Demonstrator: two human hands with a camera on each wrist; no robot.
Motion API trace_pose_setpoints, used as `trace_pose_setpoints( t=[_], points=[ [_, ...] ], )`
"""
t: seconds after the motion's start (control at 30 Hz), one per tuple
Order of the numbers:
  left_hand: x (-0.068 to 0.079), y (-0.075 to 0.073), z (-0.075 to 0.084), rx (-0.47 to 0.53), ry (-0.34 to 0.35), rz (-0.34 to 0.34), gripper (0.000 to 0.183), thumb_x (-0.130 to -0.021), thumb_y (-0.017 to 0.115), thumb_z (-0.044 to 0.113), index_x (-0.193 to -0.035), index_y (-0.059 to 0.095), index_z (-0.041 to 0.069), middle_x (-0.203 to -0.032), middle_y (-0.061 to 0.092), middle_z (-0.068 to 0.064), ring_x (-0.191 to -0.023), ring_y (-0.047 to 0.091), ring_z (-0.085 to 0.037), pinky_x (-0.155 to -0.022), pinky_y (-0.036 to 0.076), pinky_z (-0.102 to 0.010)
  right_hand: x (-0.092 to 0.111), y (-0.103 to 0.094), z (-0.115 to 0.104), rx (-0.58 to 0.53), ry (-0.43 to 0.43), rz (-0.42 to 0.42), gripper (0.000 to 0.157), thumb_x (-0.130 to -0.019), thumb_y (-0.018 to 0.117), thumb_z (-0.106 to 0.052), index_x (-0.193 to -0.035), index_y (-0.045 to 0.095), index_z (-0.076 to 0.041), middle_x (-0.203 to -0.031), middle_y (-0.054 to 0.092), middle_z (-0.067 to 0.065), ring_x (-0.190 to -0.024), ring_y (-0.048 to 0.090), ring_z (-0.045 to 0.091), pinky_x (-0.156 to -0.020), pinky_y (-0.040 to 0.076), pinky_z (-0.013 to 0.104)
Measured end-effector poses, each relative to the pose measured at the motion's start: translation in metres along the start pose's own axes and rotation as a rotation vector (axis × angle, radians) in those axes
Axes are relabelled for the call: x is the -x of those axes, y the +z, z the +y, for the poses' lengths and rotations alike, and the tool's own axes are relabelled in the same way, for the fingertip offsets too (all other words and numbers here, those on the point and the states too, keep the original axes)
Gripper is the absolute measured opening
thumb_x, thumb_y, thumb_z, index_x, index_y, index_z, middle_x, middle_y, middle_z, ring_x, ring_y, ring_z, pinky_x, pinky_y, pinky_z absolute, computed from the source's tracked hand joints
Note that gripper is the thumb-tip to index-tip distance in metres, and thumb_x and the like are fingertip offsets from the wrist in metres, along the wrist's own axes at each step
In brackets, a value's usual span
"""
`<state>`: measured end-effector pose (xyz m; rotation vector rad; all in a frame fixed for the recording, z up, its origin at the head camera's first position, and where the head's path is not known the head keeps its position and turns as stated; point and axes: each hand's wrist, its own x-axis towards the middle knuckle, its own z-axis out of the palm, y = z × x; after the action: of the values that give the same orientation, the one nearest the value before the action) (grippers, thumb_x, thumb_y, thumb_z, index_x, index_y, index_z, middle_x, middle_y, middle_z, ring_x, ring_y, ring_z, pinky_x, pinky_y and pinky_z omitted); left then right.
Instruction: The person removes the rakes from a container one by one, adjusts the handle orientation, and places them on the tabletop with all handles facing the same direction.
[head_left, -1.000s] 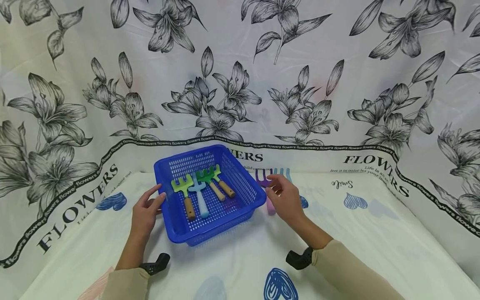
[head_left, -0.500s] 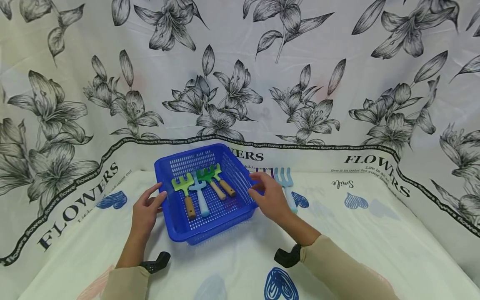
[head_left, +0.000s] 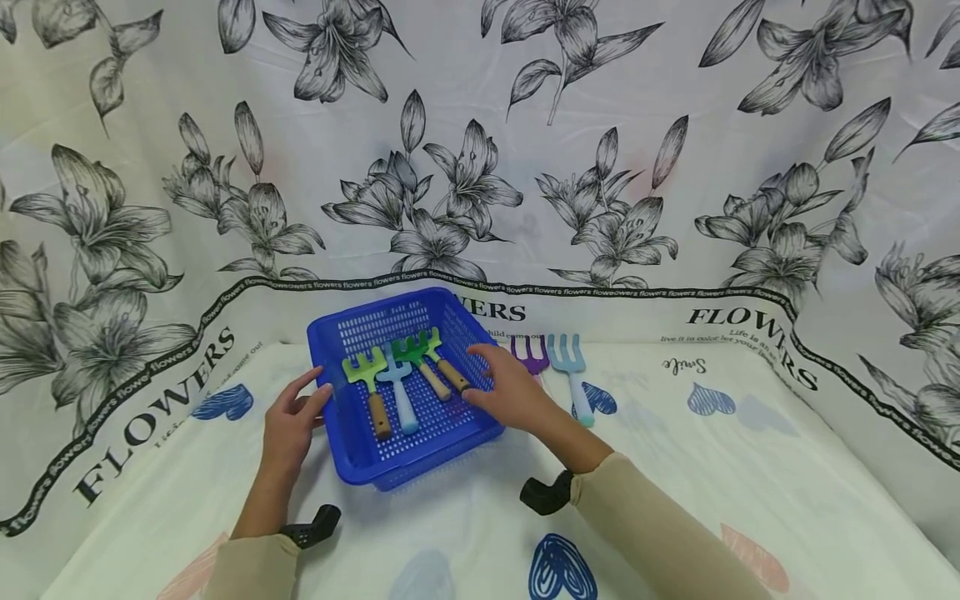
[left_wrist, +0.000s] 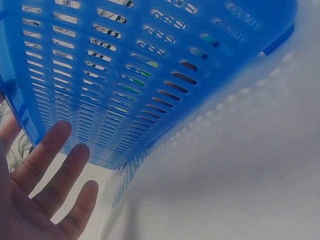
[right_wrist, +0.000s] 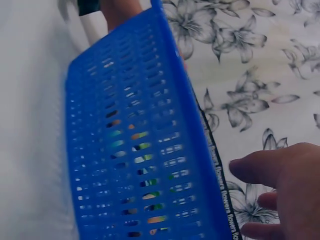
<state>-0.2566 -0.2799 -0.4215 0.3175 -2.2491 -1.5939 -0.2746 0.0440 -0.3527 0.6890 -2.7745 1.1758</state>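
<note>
The right hand (head_left: pixel 510 392) has slid left from the purple fork (head_left: pixel 530 354) to over the blue basket (head_left: pixel 352 467) — fingers loose, holding nothing — while the left hand (head_left: pixel 291 421) rests open on the basket's side.

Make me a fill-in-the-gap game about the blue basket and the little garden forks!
The basket is the colour ____.
The number of tools lying inside the basket is ____.
Outside the basket, beside the purple fork, lies a fork of the colour light ____.
The left hand touches the basket's ____ side.

Missing words: blue; four; blue; left
</note>
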Motion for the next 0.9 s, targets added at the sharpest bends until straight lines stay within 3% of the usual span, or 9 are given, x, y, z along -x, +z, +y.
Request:
trace_pose_setpoints(
  t=[0.27, 0.57, 0.73, 0.9],
  points=[
    [-0.001, 0.0, -0.004, -0.013, -0.004, 0.003, 0.057, -0.095, 0.056, 0.051, -0.145, 0.047, 0.026, -0.123, 0.063, -0.015, -0.096, 0.064, -0.013, -0.084, 0.054, -0.028, -0.022, -0.001, 0.0, 0.066, 0.006, -0.148, 0.073, -0.087, 0.074, -0.025, -0.149, 0.037, -0.011, -0.148, 0.043, 0.011, -0.135, 0.04, 0.032, -0.106, 0.037, 0.05],
    [0.0, -0.002, -0.002, -0.004, 0.006, 0.001, 0.059, -0.093, 0.056, 0.054, -0.146, 0.047, 0.027, -0.125, 0.062, -0.015, -0.101, 0.064, -0.02, -0.076, 0.051, -0.015, -0.036, 0.002, 0.003, 0.016, 0.067, -0.258, 0.071, -0.089, 0.071, -0.032, -0.149, 0.037, -0.016, -0.138, 0.051, 0.018, -0.116, 0.055, 0.031, -0.094, 0.047, 0.049],
    [0.0, -0.002, -0.003, 0.003, 0.007, 0.003, 0.057, -0.094, 0.057, 0.05, -0.145, 0.048, 0.026, -0.123, 0.063, -0.015, -0.096, 0.064, -0.014, -0.078, 0.053, -0.02, -0.042, 0.008, 0.003, -0.009, 0.116, -0.302, 0.072, -0.089, 0.07, -0.038, -0.149, 0.037, -0.016, -0.139, 0.05, 0.017, -0.12, 0.052, 0.03, -0.097, 0.045, 0.05],
    [0.0, -0.001, -0.003, 0.012, 0.013, 0.003, 0.056, -0.095, 0.058, 0.049, -0.145, 0.048, 0.026, -0.122, 0.064, -0.015, -0.1, 0.065, -0.019, -0.081, 0.054, -0.024, -0.046, 0.013, 0.001, -0.005, 0.151, -0.339, 0.07, -0.09, 0.069, -0.036, -0.149, 0.037, -0.016, -0.136, 0.052, 0.016, -0.116, 0.053, 0.028, -0.098, 0.044, 0.048]
  ],
)
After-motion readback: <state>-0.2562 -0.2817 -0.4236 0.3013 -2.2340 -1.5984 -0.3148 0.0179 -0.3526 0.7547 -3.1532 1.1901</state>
